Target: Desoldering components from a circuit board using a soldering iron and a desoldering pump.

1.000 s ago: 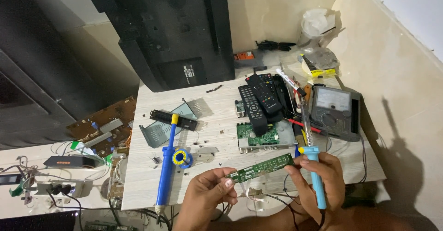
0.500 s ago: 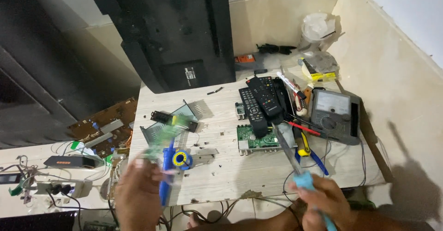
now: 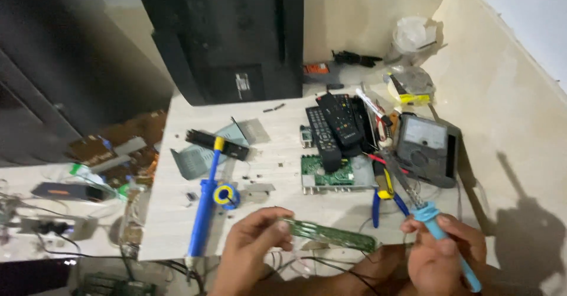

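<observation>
Circuit strip point(image 3: 331, 233) back between left fingers point(image 3: 277, 228)

Head view, person's own body only. Two bare hands visible at the lower edge of the frame — left hand point(image 3: 254, 243), right hand point(image 3: 440, 251). No gloves. No rings or watch visible on either. Wrists and the visible parts of the forearms bare — no sleeve or cuff in frame. Fingernails short and unpainted where they show. Rest of the body out of view.
</observation>
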